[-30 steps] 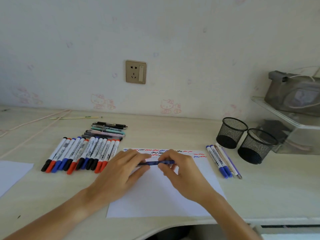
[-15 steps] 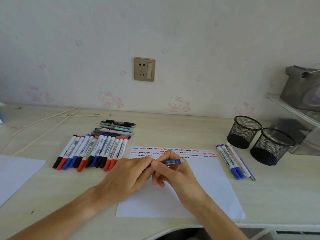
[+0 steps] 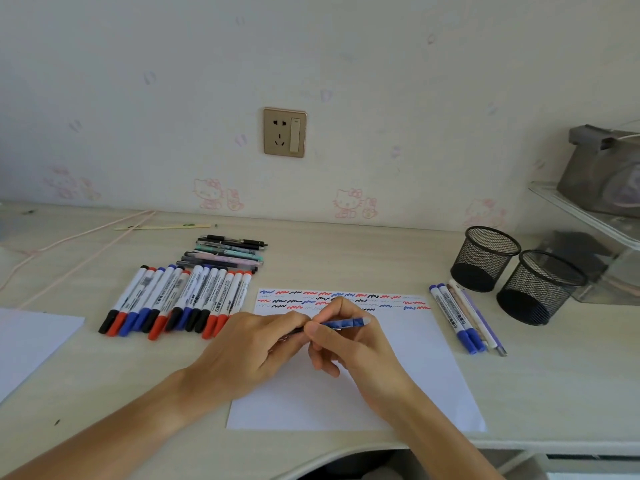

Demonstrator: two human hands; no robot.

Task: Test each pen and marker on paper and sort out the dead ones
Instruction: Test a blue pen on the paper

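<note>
Both hands have shifted so the right hand (image 3: pixel 349 344) now pinches the mottled blue pen (image 3: pixel 341 323) while the left hand (image 3: pixel 256 344) grips its other end, beside two seemingly empty black mesh cups (image 3: pixel 485 259).

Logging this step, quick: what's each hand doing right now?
Left hand: grips one end of the blue pen.
Right hand: pinches the same pen.
</note>
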